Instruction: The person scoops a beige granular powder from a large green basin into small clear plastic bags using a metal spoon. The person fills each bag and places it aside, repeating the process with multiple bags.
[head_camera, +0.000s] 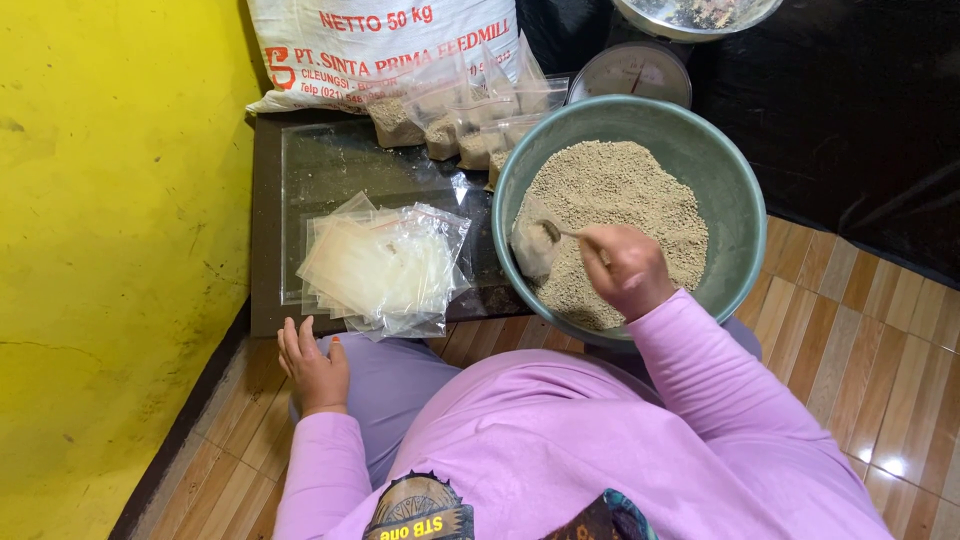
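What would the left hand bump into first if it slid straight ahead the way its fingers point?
Most likely the stack of clear plastic bags just ahead of the left hand; height is hard to judge.

My right hand (625, 268) grips a spoon (560, 232) dug into the brown feed pellets (630, 195) in the green basin (735, 215). My left hand (312, 368) rests open on my knee, just below the empty clear bags (385, 268) on the dark bench (300, 160).
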